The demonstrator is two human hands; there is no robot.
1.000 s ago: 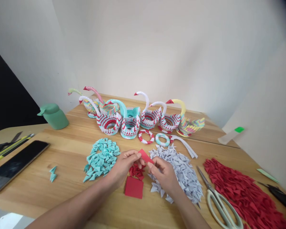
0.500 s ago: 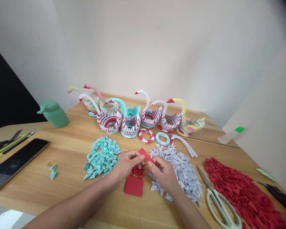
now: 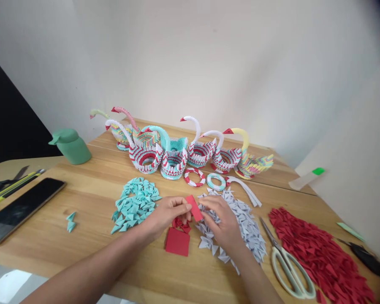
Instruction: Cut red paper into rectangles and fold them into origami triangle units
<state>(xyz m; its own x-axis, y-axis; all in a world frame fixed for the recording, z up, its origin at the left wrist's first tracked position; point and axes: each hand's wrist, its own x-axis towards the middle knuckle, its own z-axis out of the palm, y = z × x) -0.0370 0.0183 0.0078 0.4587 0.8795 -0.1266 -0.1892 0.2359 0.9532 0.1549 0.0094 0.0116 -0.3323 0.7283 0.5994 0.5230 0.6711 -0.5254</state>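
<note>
A small red paper strip [image 3: 194, 208], apparently folded, is held up over the middle of the table. My left hand [image 3: 173, 211] pinches its left side between thumb and fingers. At its right edge, the thumb and index finger of my right hand [image 3: 221, 220] touch the strip, spaced a little apart along it. Below my hands lies a stack of red paper pieces [image 3: 177, 242], with a few folded red pieces [image 3: 182, 225] just behind it, partly hidden by my left hand. A pile of folded pale-grey paper triangles [image 3: 247, 223] spreads beneath and beyond my right hand.
Teal triangles [image 3: 136, 204] lie left, red triangles [image 3: 323, 257] right beside scissors [image 3: 289, 266]. Several paper swans [image 3: 174, 162] stand behind two paper rings [image 3: 194, 177] and a loose white neck [image 3: 245, 190]. A phone [image 3: 25, 211] and green pot [image 3: 71, 147] are left.
The red strip has turned to a steeper angle. My right thumb and index finger have spread apart along its right edge, while my left hand keeps its pinch.
</note>
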